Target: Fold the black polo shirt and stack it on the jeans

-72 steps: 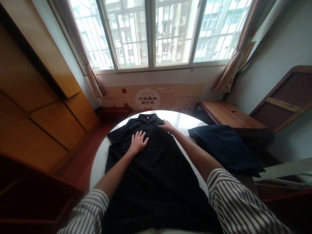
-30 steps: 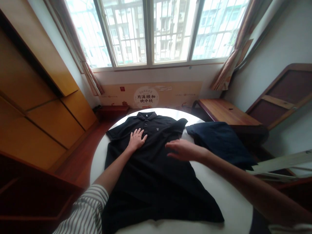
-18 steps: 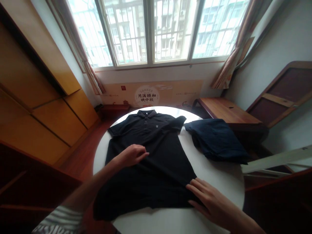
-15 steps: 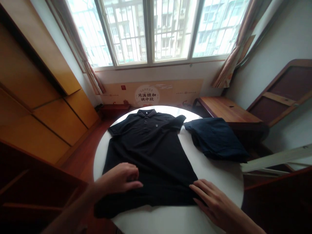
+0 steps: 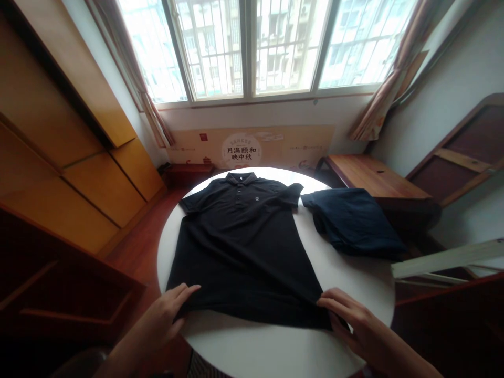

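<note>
A black polo shirt (image 5: 244,241) lies spread flat, front up, on a round white table (image 5: 346,278), collar toward the window. My left hand (image 5: 167,315) rests at the shirt's near left hem corner, fingers stretched out along the edge. My right hand (image 5: 350,320) sits at the near right hem corner, fingers curled onto the fabric edge. Whether either hand pinches the cloth is unclear.
A folded dark blue garment (image 5: 354,220) lies on the table's right side. A wooden bench (image 5: 370,181) stands behind it, wooden cabinets (image 5: 79,173) line the left wall, and a white slat (image 5: 444,262) juts in at right. A printed board (image 5: 252,149) leans under the window.
Both hands left the shirt's chest and came back to its near hem, the left one sliding to the left corner. The shirt's right side was unfolded and now lies flat.
</note>
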Demonstrator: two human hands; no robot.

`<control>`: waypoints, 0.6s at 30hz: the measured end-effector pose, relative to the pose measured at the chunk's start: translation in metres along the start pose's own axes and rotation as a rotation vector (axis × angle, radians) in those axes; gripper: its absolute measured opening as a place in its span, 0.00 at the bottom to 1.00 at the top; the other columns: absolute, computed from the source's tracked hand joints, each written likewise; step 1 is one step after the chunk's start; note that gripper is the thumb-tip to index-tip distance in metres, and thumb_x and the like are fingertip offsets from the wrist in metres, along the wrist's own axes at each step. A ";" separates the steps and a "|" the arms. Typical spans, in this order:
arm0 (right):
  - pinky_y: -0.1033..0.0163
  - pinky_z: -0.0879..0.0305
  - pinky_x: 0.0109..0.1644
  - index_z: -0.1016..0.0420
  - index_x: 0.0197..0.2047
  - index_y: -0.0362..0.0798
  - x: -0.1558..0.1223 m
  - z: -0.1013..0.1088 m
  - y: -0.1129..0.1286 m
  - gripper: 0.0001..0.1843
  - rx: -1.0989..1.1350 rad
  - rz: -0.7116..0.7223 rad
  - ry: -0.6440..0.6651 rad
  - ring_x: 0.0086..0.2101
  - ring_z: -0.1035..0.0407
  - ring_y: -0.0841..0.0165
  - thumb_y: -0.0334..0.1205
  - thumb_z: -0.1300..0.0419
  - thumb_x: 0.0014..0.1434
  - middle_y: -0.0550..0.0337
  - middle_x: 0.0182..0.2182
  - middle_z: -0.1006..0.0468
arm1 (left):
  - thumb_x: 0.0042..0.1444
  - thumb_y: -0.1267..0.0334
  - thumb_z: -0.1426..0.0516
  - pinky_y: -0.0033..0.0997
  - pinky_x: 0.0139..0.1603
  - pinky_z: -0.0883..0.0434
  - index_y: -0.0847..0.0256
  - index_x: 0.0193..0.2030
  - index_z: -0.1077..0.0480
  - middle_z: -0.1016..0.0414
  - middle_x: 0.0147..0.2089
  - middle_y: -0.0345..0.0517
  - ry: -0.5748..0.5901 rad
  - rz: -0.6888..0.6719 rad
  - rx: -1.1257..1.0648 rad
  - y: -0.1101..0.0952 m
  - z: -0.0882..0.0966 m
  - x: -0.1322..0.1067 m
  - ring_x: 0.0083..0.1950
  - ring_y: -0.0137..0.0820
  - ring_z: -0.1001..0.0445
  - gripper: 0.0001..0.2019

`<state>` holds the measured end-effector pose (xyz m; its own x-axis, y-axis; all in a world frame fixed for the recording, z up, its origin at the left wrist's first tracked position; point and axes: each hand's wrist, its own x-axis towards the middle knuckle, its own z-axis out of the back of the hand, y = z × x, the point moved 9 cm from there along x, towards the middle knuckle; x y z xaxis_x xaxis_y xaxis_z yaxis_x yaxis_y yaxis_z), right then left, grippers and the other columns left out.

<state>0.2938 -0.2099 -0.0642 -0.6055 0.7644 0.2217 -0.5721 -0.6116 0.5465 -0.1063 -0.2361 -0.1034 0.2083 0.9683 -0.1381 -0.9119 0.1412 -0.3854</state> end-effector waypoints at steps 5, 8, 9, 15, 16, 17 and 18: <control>0.62 0.29 0.43 0.26 0.44 0.50 -0.007 -0.002 -0.001 0.13 0.018 -0.101 0.148 0.39 0.28 0.65 0.28 0.49 0.61 0.52 0.39 0.26 | 0.48 0.73 0.47 0.30 0.48 0.30 0.53 0.46 0.25 0.24 0.44 0.44 0.242 0.016 -0.071 0.000 -0.007 -0.015 0.45 0.36 0.26 0.19; 0.62 0.30 0.43 0.25 0.44 0.50 -0.010 -0.001 0.002 0.12 0.030 -0.127 0.221 0.40 0.28 0.65 0.31 0.47 0.63 0.53 0.39 0.25 | 0.52 0.65 0.42 0.26 0.41 0.32 0.55 0.46 0.26 0.25 0.41 0.41 0.349 0.073 -0.107 0.011 -0.006 -0.028 0.41 0.32 0.29 0.13; 0.61 0.30 0.43 0.25 0.44 0.50 -0.009 0.000 0.003 0.11 0.026 -0.130 0.225 0.39 0.28 0.65 0.34 0.47 0.64 0.53 0.39 0.25 | 0.53 0.61 0.40 0.26 0.39 0.33 0.55 0.45 0.26 0.26 0.40 0.40 0.386 0.086 -0.120 0.013 -0.004 -0.031 0.40 0.32 0.30 0.12; 0.62 0.32 0.38 0.24 0.39 0.48 0.050 0.020 -0.003 0.12 0.008 -0.045 0.143 0.33 0.29 0.66 0.42 0.47 0.67 0.55 0.32 0.25 | 0.62 0.48 0.45 0.28 0.40 0.32 0.58 0.38 0.25 0.25 0.37 0.43 0.299 -0.052 -0.190 -0.011 0.041 0.020 0.39 0.32 0.28 0.16; 0.62 0.32 0.39 0.24 0.39 0.48 0.071 0.024 -0.006 0.12 0.026 -0.018 0.114 0.33 0.28 0.67 0.43 0.47 0.67 0.55 0.33 0.24 | 0.64 0.48 0.48 0.29 0.43 0.31 0.58 0.39 0.25 0.24 0.39 0.44 0.212 -0.106 -0.198 -0.019 0.051 0.043 0.40 0.32 0.27 0.17; 0.62 0.31 0.40 0.24 0.39 0.47 0.096 0.025 -0.010 0.13 0.040 0.004 0.088 0.34 0.27 0.66 0.43 0.47 0.67 0.55 0.34 0.24 | 0.65 0.49 0.49 0.30 0.46 0.30 0.58 0.40 0.25 0.23 0.40 0.45 0.107 -0.159 -0.192 -0.026 0.061 0.070 0.42 0.33 0.26 0.17; 0.62 0.31 0.43 0.23 0.39 0.47 0.122 0.025 -0.015 0.13 0.023 0.021 0.076 0.36 0.27 0.66 0.43 0.46 0.67 0.54 0.36 0.23 | 0.66 0.51 0.50 0.32 0.50 0.30 0.58 0.42 0.25 0.23 0.43 0.46 0.002 -0.205 -0.178 -0.033 0.069 0.099 0.45 0.34 0.26 0.17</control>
<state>0.2420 -0.1023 -0.0255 -0.6578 0.7333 0.1721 -0.5466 -0.6220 0.5607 -0.0799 -0.1310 -0.0415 0.3835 0.9226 -0.0424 -0.7738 0.2959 -0.5600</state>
